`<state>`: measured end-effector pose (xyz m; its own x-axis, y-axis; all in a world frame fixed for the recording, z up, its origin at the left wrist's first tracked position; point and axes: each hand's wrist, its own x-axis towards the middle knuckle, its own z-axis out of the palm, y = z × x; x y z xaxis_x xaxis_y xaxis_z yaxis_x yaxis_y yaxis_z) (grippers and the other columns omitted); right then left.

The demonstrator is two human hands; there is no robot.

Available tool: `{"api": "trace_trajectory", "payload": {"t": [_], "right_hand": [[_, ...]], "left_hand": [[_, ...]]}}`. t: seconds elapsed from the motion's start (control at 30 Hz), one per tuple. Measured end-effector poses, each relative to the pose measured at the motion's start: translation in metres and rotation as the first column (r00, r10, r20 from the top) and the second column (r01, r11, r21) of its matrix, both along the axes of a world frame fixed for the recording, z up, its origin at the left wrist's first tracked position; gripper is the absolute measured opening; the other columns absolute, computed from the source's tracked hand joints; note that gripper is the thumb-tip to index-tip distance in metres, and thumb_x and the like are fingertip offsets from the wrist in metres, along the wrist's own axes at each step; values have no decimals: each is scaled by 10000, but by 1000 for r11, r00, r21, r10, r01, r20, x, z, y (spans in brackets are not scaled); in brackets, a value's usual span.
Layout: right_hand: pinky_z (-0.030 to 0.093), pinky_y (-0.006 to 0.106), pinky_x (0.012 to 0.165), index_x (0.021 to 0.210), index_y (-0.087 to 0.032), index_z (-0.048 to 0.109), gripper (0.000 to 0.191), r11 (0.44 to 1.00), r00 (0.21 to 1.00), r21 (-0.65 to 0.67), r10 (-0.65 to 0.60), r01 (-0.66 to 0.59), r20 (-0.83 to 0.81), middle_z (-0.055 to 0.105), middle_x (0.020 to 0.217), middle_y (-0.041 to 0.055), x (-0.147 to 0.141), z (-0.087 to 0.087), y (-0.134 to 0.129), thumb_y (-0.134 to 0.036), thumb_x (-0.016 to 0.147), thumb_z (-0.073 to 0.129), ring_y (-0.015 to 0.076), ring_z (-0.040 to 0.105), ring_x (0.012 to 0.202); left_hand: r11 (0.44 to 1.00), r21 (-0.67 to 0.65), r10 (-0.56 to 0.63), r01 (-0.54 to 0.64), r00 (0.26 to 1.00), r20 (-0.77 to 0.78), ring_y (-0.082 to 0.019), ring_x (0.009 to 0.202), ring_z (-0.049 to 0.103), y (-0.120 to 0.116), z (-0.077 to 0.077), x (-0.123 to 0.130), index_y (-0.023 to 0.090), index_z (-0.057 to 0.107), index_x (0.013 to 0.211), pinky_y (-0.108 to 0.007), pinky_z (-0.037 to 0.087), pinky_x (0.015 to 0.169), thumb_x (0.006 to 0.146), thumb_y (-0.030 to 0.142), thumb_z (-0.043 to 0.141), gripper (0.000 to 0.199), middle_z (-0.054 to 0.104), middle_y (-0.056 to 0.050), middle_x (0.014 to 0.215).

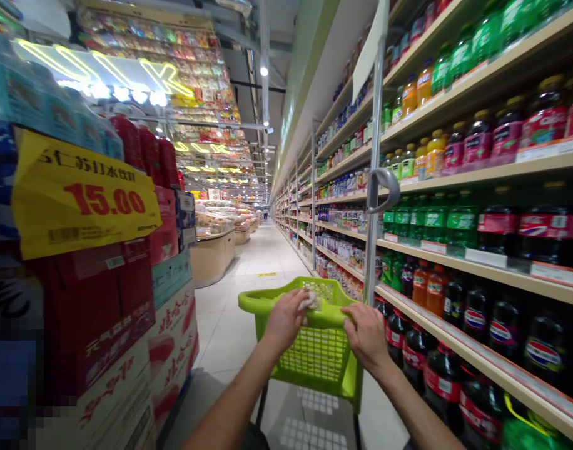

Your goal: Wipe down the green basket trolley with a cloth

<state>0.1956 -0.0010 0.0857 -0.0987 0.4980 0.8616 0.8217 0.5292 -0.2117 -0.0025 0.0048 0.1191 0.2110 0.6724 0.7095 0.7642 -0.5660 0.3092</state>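
Note:
A lime-green shopping cart (314,362) stands right in front of me, its lattice basket facing me. My left hand (285,320) is closed at the handle bar, with a crumpled white cloth or tissue (309,301) under its fingers against the bar. Around the right end of the same handle (331,317) curl the fingers of my right hand (368,334). The fingertips on the far side of the bar are partly hidden. What lies inside the basket is hard to make out.
Shelves of soda bottles (460,212) line the right side, close to the cart. A grey metal post (375,156) bears a curved bracket (383,189). Stacked drink cartons (174,337) with a yellow price sign (87,200) rise at left. A tiled aisle (256,250) runs ahead past display counters (214,253).

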Motion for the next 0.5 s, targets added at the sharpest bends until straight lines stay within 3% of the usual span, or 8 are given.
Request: {"api": "trace_trajectory", "payload": {"t": [0.1,0.2,0.3,0.4,0.47,0.5], "right_hand": [[306,364,824,851,-190,590,198,1000,1000,3,8,-8,-6,607,869,46,2,0,-1,-215,790,403,201,512,868],[307,366,827,844,-187,593,199,1000,1000,23,7,-7,-20,606,864,46,1,-2,-1,-215,785,406,201,514,864],[308,368,827,839,-187,595,194,999,1000,47,-4,6,-29,605,865,47,1,-3,1,-219,780,413,203,520,868],[305,374,835,853,-186,595,199,998,1000,68,-4,4,-4,608,876,49,6,-5,2,-235,783,415,208,525,886],[305,375,834,866,-188,595,206,997,1000,75,10,-11,19,612,885,49,10,-6,4,-245,787,413,210,529,894],[306,373,832,870,-190,595,208,997,1000,75,16,-18,27,613,889,48,12,-7,4,-250,788,413,210,531,894]], "left_hand": [[982,-48,185,-180,976,112,-196,1064,538,10,1,-46,184,591,1009,-382,423,937,735,72,455,325,590,-70,1142],[957,-74,287,-279,948,137,-211,1025,558,13,0,-63,178,597,978,-398,452,890,743,82,441,299,607,-75,1098],[979,-13,203,-204,969,142,-206,1085,525,10,-7,-44,175,590,1010,-397,420,942,729,66,438,337,584,-83,1144],[998,64,5,-10,996,88,-189,1141,482,7,-13,-26,202,572,1058,-381,385,987,708,57,449,398,552,-65,1204],[996,65,-69,65,996,57,-184,1132,489,9,-13,-32,213,570,1064,-370,389,985,700,63,460,409,552,-56,1207],[997,55,-54,50,996,67,-186,1118,501,12,-11,-42,212,576,1052,-367,396,978,696,67,462,401,560,-55,1193]]}}
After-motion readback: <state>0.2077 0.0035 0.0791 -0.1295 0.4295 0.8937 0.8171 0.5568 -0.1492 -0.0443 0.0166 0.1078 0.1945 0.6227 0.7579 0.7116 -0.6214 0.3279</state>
